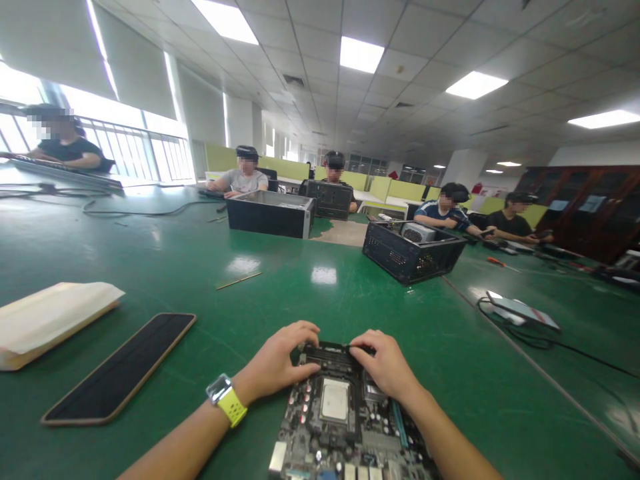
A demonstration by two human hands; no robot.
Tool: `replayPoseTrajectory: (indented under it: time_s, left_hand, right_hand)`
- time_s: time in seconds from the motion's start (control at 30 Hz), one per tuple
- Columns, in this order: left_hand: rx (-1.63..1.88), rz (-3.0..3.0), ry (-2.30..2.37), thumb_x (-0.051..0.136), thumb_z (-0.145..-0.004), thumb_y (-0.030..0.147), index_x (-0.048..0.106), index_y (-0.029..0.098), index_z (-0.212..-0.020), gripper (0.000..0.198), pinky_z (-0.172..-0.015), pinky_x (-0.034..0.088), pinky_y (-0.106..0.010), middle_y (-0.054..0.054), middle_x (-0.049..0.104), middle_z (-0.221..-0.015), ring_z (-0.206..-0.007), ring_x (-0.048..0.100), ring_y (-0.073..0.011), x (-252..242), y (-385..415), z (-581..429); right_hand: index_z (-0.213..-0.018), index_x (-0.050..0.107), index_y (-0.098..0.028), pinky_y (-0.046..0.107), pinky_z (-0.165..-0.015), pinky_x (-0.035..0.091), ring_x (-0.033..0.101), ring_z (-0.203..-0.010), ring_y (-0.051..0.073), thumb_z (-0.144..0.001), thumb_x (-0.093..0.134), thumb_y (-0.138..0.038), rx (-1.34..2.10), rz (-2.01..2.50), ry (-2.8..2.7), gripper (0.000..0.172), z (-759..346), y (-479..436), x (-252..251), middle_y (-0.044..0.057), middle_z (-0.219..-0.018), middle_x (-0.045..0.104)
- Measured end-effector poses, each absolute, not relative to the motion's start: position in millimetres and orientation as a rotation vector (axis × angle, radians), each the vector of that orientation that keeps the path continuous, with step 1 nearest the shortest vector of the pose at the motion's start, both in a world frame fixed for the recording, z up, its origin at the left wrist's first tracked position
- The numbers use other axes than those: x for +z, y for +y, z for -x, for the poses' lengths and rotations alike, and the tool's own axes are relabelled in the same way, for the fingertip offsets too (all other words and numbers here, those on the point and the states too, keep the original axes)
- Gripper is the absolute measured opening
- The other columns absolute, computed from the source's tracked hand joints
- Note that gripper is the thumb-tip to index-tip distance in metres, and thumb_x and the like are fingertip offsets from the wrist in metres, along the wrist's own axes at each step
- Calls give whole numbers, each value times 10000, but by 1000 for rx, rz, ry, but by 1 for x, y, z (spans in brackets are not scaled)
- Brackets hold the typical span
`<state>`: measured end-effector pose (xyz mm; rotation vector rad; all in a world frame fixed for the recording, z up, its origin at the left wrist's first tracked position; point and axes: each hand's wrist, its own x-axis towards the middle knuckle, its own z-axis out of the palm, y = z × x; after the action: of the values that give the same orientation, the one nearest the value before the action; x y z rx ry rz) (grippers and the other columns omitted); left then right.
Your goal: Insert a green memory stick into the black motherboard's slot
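Note:
A motherboard (367,440) lies on the green table in front of me, with a silver processor (335,400) in its socket. A narrow dark strip, which looks like a memory module (332,347), runs across the slots at the board's far edge. My left hand (280,357) is at the strip's left end, thumb and fingers apart, fingertips close to it. At the right end, my right hand (383,360) pinches the strip's corner between thumb and forefinger. A watch with a yellow-green band (231,403) is on my left wrist.
A phone (123,367) and a pale padded packet (55,320) lie at left. A thin brass-coloured rod (239,281) lies farther back. Two dark computer cases (270,217) (413,250) stand beyond. At right are a cabled device (523,310) and a screwdriver (496,262). Several people sit around the tables.

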<state>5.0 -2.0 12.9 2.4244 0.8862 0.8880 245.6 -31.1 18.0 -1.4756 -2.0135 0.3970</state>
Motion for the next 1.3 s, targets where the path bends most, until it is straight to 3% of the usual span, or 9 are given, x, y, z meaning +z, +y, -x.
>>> replayPoseTrajectory:
  time_s: [0.17, 0.4, 1.3]
  left_hand:
    - [854, -2482, 892, 685, -759, 278, 634, 209, -927, 188, -861, 464, -372, -55, 636, -994, -947, 573, -222, 14, 0, -4]
    - [877, -2504, 943, 666, -773, 271, 639, 208, -906, 149, -829, 472, -354, -42, 644, -943, -900, 578, -210, 15, 2, -1]
    - [885, -2511, 904, 676, -765, 230, 651, 200, -898, 139, -862, 469, -355, -49, 656, -1001, -955, 579, -208, 9, 4, 0]
  right_hand:
    - [-835, 712, -224, 284, -778, 393, 576, -810, 159, -837, 547, -271, 378, 1454, -2014, 171, -244, -28, 11, 9, -822, 688]
    - [-921, 710, -231, 296, -799, 392, 572, -851, 170, -832, 521, -219, 429, 1405, -2010, 210, -244, -27, 9, 19, -883, 689]
    - [-945, 698, -230, 296, -759, 401, 558, -810, 175, -786, 566, -221, 462, 1435, -1998, 206, -244, -25, 4, 19, -816, 648]
